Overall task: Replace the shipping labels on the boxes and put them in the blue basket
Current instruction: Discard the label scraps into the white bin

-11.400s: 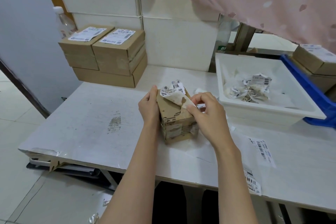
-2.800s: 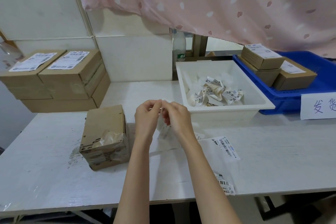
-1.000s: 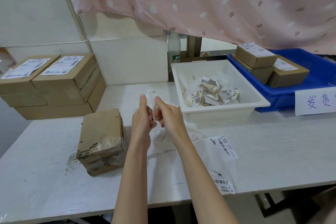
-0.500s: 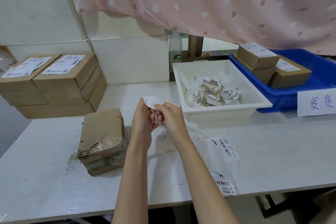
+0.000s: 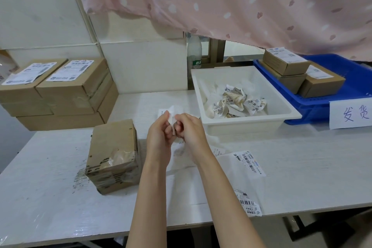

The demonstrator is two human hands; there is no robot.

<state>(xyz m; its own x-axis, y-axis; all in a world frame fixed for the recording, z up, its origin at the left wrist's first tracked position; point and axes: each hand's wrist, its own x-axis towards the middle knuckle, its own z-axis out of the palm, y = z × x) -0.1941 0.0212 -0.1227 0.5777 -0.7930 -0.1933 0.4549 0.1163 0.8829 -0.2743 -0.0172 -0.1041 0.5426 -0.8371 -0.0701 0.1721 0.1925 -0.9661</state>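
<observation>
Both hands are up over the middle of the surface (image 5: 302,167), working a small white paper label (image 5: 173,113) between them. The left hand (image 5: 159,134) has thumb and fingers closed on the paper's left side, and the right hand (image 5: 190,130) has its fingers curled in against the other side, so both are pinching the same scrap. Can't tell if it's the sticker or just the backing, it's too crumpled and partly hidden by the fingers.

Using the stripped box (image 5: 114,155) as the landmark: it sits on the surface just left of the left wrist, top bare, torn tape and a ragged patch on its near face. Behind it and further left, against the wall, is a stack of cardboard boxes (image 5: 60,90) with white shipping labels on top.

To the right of the stripped box, past the hands, is a white tray (image 5: 251,125) with a heap of crumpled old labels (image 5: 235,100) inside. Further right again is the blue basket (image 5: 354,86), holding labelled boxes (image 5: 287,64), two stacked and one beside them. A white paper sign (image 5: 351,115) with handwritten blue characters hangs on the basket's front.

Nearer the surface's front edge, right of the stripped box, lie two flat barcode labels (image 5: 249,160), one close to the edge. A plastic bottle (image 5: 194,52) stands behind the tray, and a pink patterned curtain (image 5: 241,0) hangs over everything.
</observation>
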